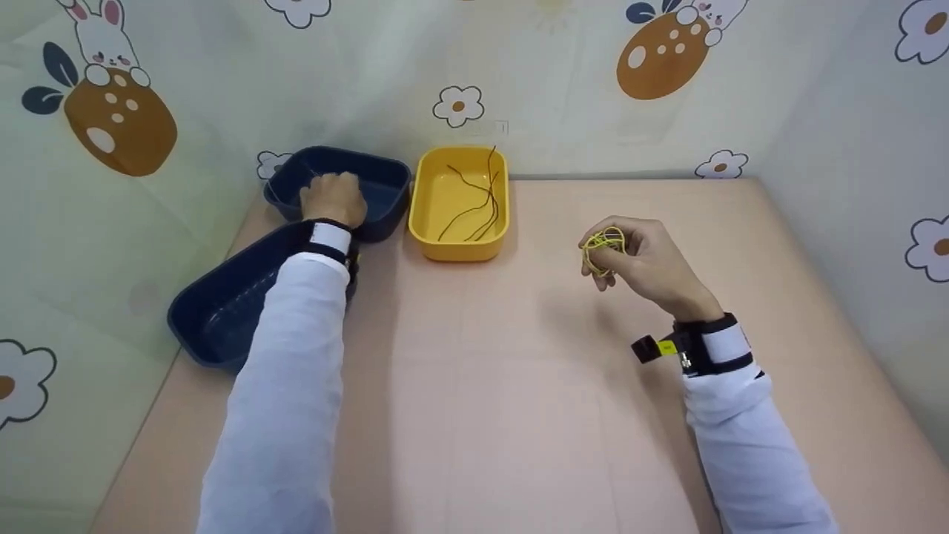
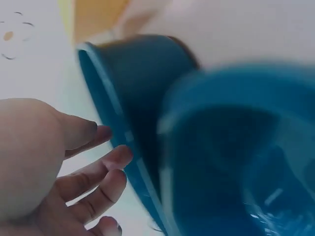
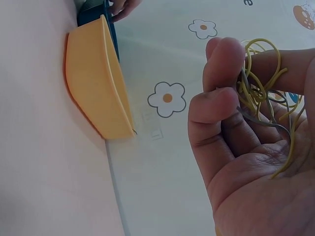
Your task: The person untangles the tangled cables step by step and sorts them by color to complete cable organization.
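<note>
Flower- and rabbit-printed sheeting [image 1: 563, 122] hangs behind and beside a pinkish table [image 1: 474, 415]. Over its right half, a tangled bundle of yellow wire [image 1: 606, 240] is grasped by the right hand [image 1: 652, 263], thumb on one side and bent fingers on the other; the right wrist view shows greyish strands mixed in and loose ends lying along the palm. This bundle is well apart from the left hand [image 1: 334, 199], which is over the far blue bin [image 1: 387, 200], its fingers loosely bent and spread in the left wrist view, unclenched. Between the two hands, against the back, sits a yellow bin [image 1: 461, 253] with several thin dark wires [image 1: 491, 199] inside, one reaching up past its far rim. Nearer the person, a second blue bin [image 1: 233, 311] lies slanted, partly hidden under the left sleeve [image 1: 289, 393].
</note>
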Demonstrator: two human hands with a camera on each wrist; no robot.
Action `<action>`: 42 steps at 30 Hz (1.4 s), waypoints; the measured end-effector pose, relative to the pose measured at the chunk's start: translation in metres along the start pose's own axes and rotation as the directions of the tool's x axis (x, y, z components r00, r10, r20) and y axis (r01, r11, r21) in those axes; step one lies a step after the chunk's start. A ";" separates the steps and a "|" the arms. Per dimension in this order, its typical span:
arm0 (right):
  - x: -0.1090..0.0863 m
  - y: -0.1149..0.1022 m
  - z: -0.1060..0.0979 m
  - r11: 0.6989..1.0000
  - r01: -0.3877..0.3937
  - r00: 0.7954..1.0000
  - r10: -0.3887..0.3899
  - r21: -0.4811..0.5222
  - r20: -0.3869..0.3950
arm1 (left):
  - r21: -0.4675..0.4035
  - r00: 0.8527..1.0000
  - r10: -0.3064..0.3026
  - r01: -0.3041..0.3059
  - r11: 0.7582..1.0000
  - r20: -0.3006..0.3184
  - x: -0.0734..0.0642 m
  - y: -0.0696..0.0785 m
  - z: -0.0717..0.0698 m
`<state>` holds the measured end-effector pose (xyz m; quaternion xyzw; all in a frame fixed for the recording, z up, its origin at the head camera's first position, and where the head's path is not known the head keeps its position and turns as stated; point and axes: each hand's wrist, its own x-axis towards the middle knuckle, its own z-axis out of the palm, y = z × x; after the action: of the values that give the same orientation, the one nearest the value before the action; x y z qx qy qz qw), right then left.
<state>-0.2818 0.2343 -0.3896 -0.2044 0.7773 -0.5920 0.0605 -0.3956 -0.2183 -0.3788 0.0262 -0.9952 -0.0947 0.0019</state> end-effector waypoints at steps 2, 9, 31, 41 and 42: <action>-0.001 0.000 0.000 1.000 0.003 1.000 -0.003 0.000 -0.005 | -0.022 0.996 0.056 -0.058 0.998 -0.073 -0.004 0.011 -0.004; 0.002 -0.003 0.006 0.998 0.029 0.999 -0.027 0.048 -0.046 | -0.271 0.910 0.203 -0.311 0.911 -0.361 -0.038 0.070 -0.013; 0.009 -0.011 0.039 0.993 0.116 0.989 -0.114 0.021 -0.090 | -0.594 0.729 0.487 -0.680 0.430 -0.481 -0.146 0.177 0.041; 0.004 -0.012 0.038 0.991 0.123 0.992 -0.122 0.043 -0.024 | -0.836 0.846 0.426 -0.463 0.293 -0.320 -0.147 0.186 0.047; 0.003 -0.012 0.037 0.992 0.122 0.992 -0.122 0.039 -0.019 | -0.864 0.854 0.425 -0.432 0.259 -0.300 -0.147 0.187 0.047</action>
<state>-0.2693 0.1974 -0.3888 -0.2454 0.7516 -0.6118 0.0218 -0.2592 -0.0186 -0.3897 -0.2485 -0.7449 -0.6175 0.0445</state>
